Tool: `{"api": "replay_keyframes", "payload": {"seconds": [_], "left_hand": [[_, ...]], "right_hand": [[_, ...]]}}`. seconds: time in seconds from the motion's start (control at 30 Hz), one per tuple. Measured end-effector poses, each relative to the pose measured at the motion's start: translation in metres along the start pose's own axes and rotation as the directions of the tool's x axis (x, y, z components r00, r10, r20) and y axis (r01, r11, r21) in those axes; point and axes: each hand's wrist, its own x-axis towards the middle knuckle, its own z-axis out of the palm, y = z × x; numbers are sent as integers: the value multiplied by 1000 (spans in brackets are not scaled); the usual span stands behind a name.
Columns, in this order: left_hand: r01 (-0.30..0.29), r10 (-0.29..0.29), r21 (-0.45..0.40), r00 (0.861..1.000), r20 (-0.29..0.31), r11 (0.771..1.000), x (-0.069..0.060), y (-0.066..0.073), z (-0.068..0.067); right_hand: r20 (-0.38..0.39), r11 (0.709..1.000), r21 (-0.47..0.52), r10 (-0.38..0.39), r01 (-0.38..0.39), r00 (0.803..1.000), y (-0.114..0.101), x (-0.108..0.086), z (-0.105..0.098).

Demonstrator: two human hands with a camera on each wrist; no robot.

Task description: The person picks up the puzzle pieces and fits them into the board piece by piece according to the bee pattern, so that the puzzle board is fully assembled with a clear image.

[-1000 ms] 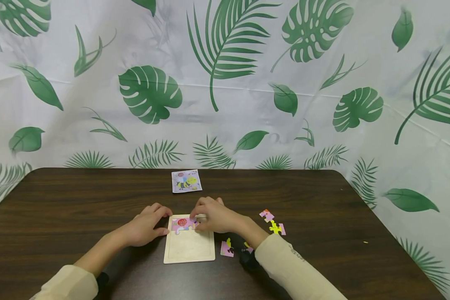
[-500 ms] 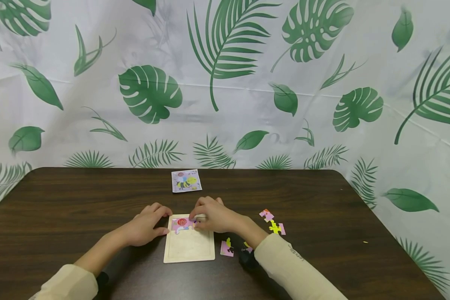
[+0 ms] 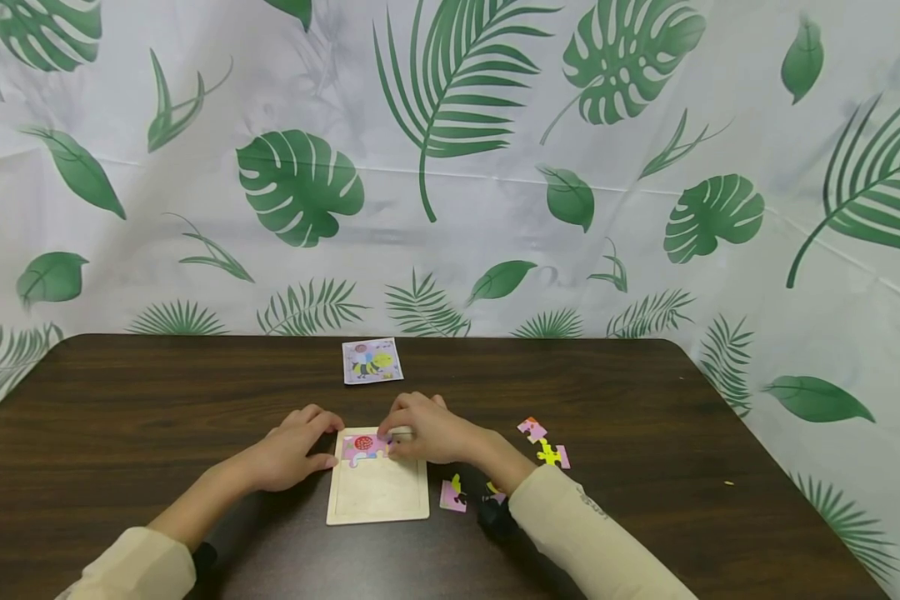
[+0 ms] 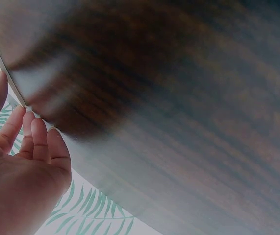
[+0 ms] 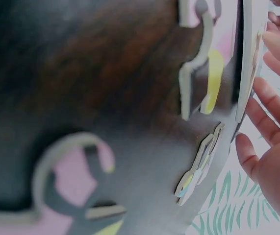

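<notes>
A square wooden puzzle board lies on the table, with pink pieces in its upper part, one showing a red circle. My left hand rests at the board's left side, thumb and fingertips touching its edge with the fingers loosely extended. At the board's upper right, my right hand pinches a puzzle piece, mostly covered by its fingers. In the right wrist view, the right hand reaches over the board's edge; the piece itself cannot be made out there.
Right of the board lie loose puzzle pieces: a pink and black one, a yellow one, a pink and orange one, and another partly under the right wrist. A bee picture card lies behind the board on the dark table.
The right fingers shift very slightly at the piece in the board's upper right. The left hand, the board and the loose pieces stay where they were.
</notes>
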Motion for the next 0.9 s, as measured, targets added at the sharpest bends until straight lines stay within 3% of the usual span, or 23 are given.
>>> {"api": "replay_keyframes", "payload": {"seconds": [0.9], "left_hand": [[-1,1,0,1000,3,1000,0,-1,0]], "right_hand": [[-37,989,126,-76,80,996,13,-9,-11]]}}
